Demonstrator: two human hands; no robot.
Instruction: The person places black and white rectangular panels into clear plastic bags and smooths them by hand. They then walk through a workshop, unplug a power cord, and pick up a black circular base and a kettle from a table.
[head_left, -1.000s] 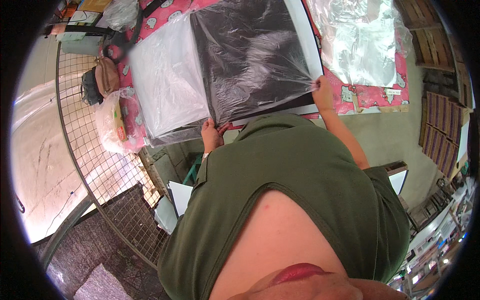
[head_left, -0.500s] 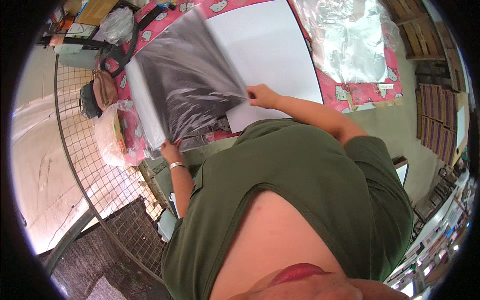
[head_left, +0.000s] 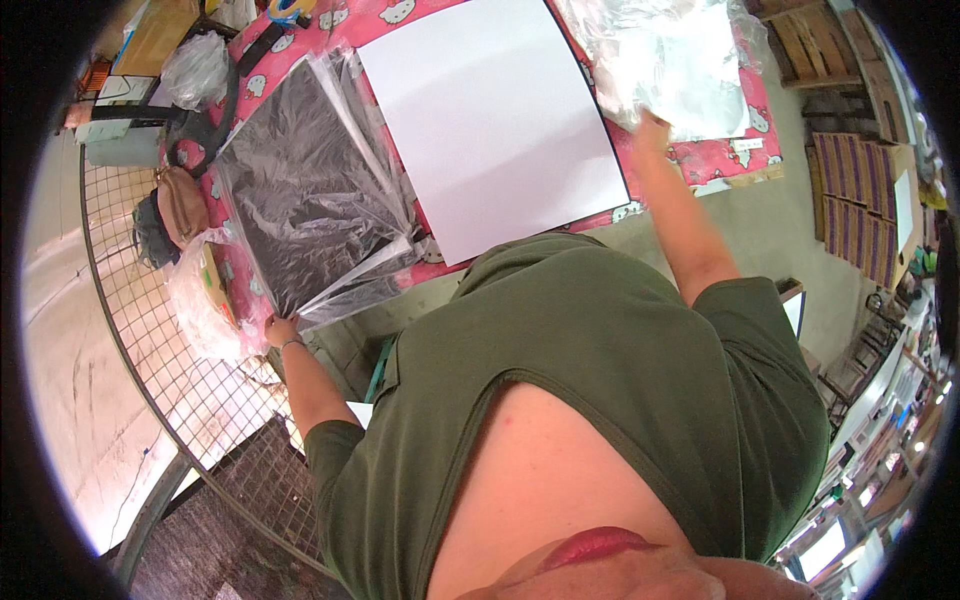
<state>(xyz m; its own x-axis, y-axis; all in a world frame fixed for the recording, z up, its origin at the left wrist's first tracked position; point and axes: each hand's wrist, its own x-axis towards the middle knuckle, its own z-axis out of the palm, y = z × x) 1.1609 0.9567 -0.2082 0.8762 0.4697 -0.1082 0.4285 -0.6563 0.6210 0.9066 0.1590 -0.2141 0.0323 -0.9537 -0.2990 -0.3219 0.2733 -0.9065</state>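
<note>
On the left of the pink table lies a dark rectangular panel [head_left: 310,185] under a wrinkled clear plastic sheet [head_left: 365,265]. My left hand [head_left: 283,328] is closed at its near left corner, fingers on the plastic. A large white board [head_left: 490,130] with a dark edge lies flat in the middle. Off to the right, my right hand [head_left: 652,130] is at the near left edge of a pile of clear plastic bags [head_left: 690,75]. Blur hides whether its fingers grip the plastic.
A pink patterned cloth [head_left: 640,175] covers the table. On its left side are a crumpled plastic bag [head_left: 195,70], a brown pouch [head_left: 182,205] and a tape roll [head_left: 290,10]. A wire mesh panel [head_left: 130,290] stands left; striped cartons [head_left: 860,205] are stacked right.
My right hand has let go of the clear plastic and moved right to the bag pile. The plastic now lies down over the dark panel, which sits farther left. My left hand has shifted left.
</note>
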